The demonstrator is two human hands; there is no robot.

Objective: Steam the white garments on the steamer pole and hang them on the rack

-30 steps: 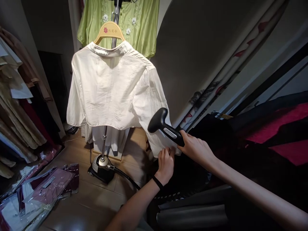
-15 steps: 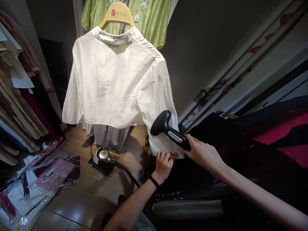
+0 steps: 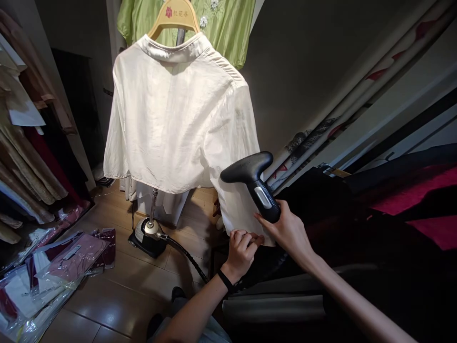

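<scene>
A white blouse (image 3: pixel 171 119) hangs from a yellow hanger (image 3: pixel 176 16), its back toward me. My left hand (image 3: pixel 242 252), a black band on its wrist, pinches the cuff of the right-hand sleeve and holds the sleeve out. In my right hand (image 3: pixel 287 231) is a black garment steamer head (image 3: pixel 252 174), gripped by its handle. The steamer head lies over the lower sleeve, close to the cloth; whether it touches cannot be seen. Below the blouse stands the steamer base (image 3: pixel 148 236) with its metal pole and a black hose (image 3: pixel 187 257).
A green top (image 3: pixel 228 33) hangs behind the blouse. Clothes (image 3: pixel 28 157) line a rack at the left. Plastic-wrapped garments (image 3: pixel 60 271) lie on the tiled floor at the lower left. Dark and red clothes (image 3: pixel 414 190) hang at the right.
My right hand has turned the steamer head more upright, its top swinging toward the right. My left hand keeps its pinch on the cuff. The view has shifted slightly.
</scene>
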